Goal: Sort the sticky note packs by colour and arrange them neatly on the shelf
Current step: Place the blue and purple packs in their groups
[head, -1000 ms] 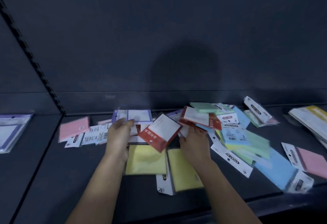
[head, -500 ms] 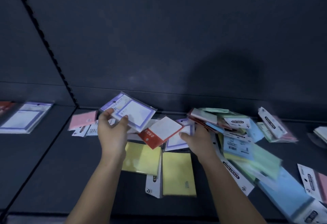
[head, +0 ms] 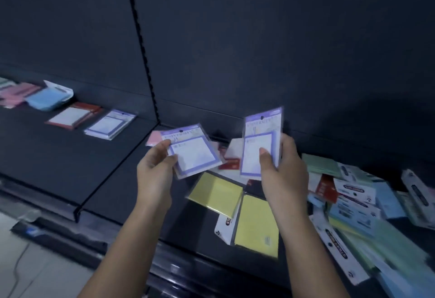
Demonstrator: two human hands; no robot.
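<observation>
Grips a purple-bordered pack (head: 195,154) in the left hand (head: 155,168), thumb laid over its upper left corner, fingers curled underneath, the pack tilted and nearly flat. Grips a second purple-bordered pack (head: 261,144) in the right hand (head: 282,168), almost upright, thumb pressed on its face, fingers wrapped round its right edge. Holds both clear of the shelf (head: 94,168), apart from each other, the first at 9 o'clock of the second. At 6 o'clock of them, two yellow packs (head: 216,191) flat on the shelf, side by side. At 3 o'clock, a jumbled heap of packs (head: 364,203) in green, blue and white. At 10 o'clock, on the next shelf bay, a purple-bordered stack (head: 109,124), then a red-edged stack (head: 70,116), a blue pack (head: 47,97) and pink packs (head: 16,92).
</observation>
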